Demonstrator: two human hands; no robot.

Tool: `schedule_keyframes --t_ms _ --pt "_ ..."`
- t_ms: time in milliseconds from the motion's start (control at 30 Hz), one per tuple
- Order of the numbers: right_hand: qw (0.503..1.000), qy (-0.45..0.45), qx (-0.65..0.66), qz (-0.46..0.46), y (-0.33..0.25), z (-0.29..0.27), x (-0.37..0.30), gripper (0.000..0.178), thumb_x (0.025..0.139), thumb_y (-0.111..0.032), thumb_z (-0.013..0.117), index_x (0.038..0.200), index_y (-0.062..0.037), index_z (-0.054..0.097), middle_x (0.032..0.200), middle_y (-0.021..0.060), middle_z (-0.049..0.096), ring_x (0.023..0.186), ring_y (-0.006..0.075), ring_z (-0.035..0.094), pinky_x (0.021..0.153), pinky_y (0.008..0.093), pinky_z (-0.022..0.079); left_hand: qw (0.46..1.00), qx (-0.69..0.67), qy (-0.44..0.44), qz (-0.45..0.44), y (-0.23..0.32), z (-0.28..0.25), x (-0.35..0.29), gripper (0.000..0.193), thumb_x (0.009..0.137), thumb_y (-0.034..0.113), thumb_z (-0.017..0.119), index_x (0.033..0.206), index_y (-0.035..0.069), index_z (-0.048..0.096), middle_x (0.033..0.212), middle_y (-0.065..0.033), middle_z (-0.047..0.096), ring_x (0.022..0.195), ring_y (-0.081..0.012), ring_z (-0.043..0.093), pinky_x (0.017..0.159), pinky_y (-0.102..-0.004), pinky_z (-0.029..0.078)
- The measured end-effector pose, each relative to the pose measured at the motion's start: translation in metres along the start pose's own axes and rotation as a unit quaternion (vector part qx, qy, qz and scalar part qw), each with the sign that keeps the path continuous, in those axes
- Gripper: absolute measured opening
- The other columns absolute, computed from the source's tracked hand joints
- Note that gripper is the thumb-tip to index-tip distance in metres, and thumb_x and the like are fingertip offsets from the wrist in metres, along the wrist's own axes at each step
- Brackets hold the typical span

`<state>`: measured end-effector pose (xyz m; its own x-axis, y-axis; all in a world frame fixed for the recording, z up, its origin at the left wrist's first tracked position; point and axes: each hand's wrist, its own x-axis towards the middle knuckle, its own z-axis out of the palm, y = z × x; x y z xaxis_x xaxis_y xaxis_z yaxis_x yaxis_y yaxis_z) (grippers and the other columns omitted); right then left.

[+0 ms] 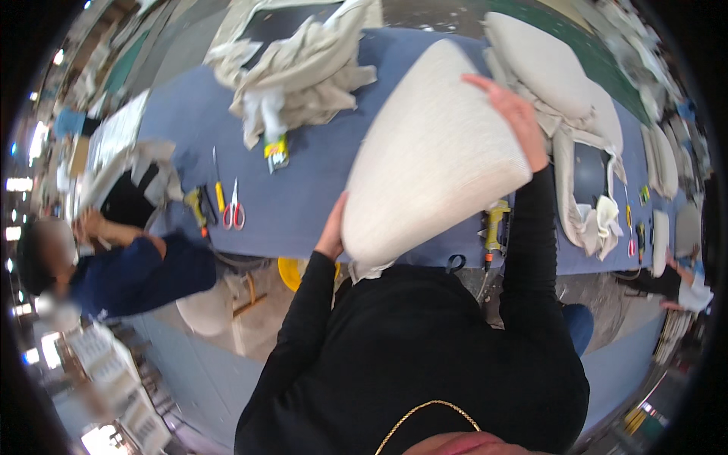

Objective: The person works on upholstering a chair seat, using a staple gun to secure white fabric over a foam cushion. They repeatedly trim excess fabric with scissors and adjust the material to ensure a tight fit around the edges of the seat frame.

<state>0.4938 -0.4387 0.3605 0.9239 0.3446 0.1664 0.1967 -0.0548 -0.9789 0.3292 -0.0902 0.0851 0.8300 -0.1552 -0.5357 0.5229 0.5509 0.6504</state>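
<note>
A cream fabric-covered cushion (432,152) is held up and tilted in front of me, over the blue-covered table (178,125). Its lower left edge rests in my left hand (331,230), whose fingers are partly hidden behind it. On the upper right edge my right hand (516,121) has its grip, with a finger stretched along the fabric. Beside my right forearm lies a yellow-green staple gun (494,231), partly covered by the cushion's side. A bit of loose cloth (370,269) hangs from the cushion's bottom corner.
Bunched cream fabric around a dark panel (303,76) lies at the far side, near a yellow-labelled packet (277,154). Red-handled scissors (234,214), a yellow screwdriver (220,196) and another staple gun (199,210) lie left, near a co-worker (144,273). Finished cushions (542,64) stand right.
</note>
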Motion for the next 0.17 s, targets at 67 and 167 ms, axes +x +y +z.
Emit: schedule_keyframes --t_ms 67,167 --pt "0.996 0.034 0.073 0.030 -0.024 0.017 -0.006 0.049 0.113 -0.036 0.057 0.138 0.0017 0.075 0.129 0.0058 0.077 0.118 0.0148 0.068 0.106 0.0322 0.052 0.992 0.126 0.005 -0.017 -0.010 0.012 0.003 0.074 0.115 0.060 0.045 0.162 0.003 0.051 0.159 -0.0152 0.061 0.145 -0.0277 0.059 0.119 -0.0436 0.049" --pt "0.992 0.113 0.049 -0.015 0.026 0.031 -0.007 0.046 0.113 -0.033 0.054 0.132 0.0019 0.077 0.127 0.0074 0.077 0.113 0.0147 0.070 0.103 0.0311 0.053 0.951 0.300 -0.031 -0.060 0.010 0.062 0.001 0.080 0.113 0.064 0.045 0.165 0.003 0.047 0.166 -0.0132 0.054 0.154 -0.0258 0.050 0.126 -0.0456 0.041"
